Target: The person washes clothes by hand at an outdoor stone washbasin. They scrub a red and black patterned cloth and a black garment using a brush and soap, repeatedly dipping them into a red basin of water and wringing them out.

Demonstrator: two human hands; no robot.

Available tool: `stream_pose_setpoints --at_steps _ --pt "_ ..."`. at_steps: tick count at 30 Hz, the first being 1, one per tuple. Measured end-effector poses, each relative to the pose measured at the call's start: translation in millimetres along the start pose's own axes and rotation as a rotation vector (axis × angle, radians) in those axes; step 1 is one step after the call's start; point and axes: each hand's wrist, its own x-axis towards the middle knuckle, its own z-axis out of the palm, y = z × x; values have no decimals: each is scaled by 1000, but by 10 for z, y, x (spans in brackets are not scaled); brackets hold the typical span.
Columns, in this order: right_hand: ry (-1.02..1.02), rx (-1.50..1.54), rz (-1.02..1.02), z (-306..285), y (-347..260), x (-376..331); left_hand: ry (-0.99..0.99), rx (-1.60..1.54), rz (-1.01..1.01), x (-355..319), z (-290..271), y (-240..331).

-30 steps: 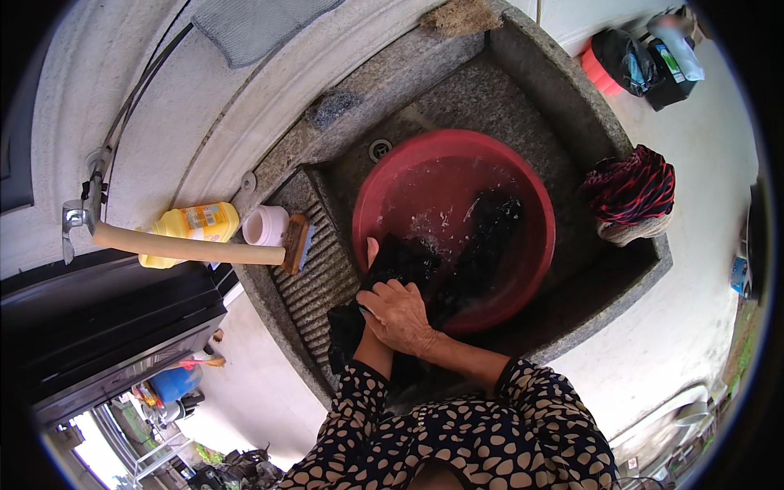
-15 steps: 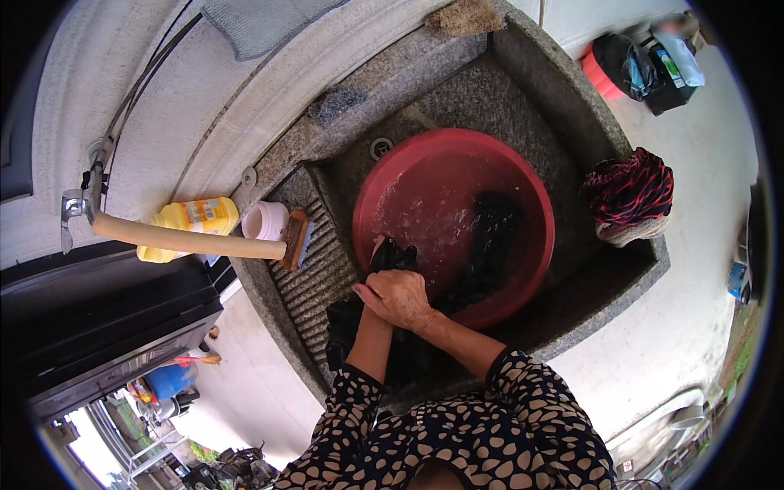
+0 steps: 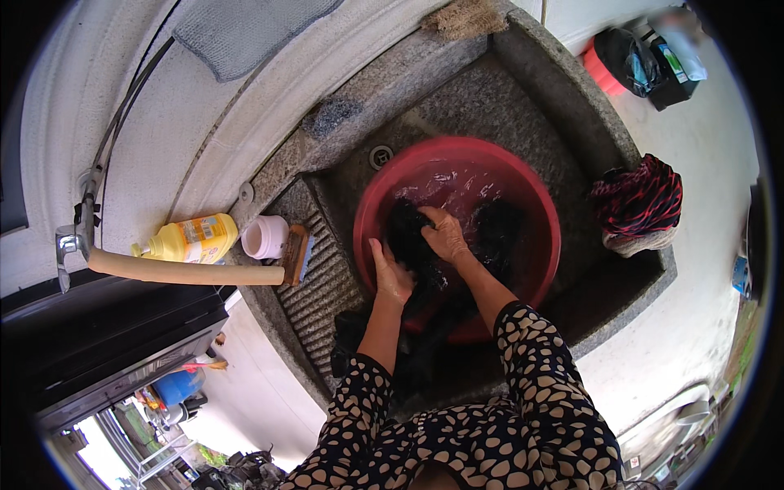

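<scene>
A round red basin (image 3: 545,214) of water stands in a stone sink. Black cloth (image 3: 406,233) lies in the water on its left side, and my right hand (image 3: 447,237) grips it with bent fingers. My left hand (image 3: 392,273) is at the basin's near left, fingers stretched upward and palm turned toward the cloth. Another dark mass of cloth (image 3: 498,224) sits in the water to the right. More black cloth (image 3: 349,333) hangs over the lower end of the ribbed washboard (image 3: 314,282). What lies under the water is hard to make out.
Around the basin runs the stone sink's rim (image 3: 572,73). On the left are a hose-covered tap (image 3: 184,268), a yellow bottle (image 3: 196,238), a pinkish cup (image 3: 265,238) and a scrub brush (image 3: 297,255). Dark-red patterned cloth (image 3: 641,196) rests on the right rim.
My hands, clasped together at the basin's near left edge before, are now apart. Both have moved inward over the water, and the black cloth has spread there.
</scene>
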Motion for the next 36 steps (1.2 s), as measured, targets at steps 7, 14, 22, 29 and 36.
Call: stream_pose_setpoints --at_steps 7,14,22,29,36 --pt "9 -223 -547 349 -1257 -1229 -371 -71 318 -178 -391 -94" --pt "156 -151 -714 377 -1212 -620 -314 -66 297 -221 -434 -43" --pt "-105 -1168 38 -1075 -143 -404 -159 648 413 -781 23 466" --pt "-191 -1185 -364 -722 -391 -647 252 1738 530 -1302 -900 544" --pt "-779 -648 -132 2 -295 -778 256 1036 281 -1501 -1077 527"
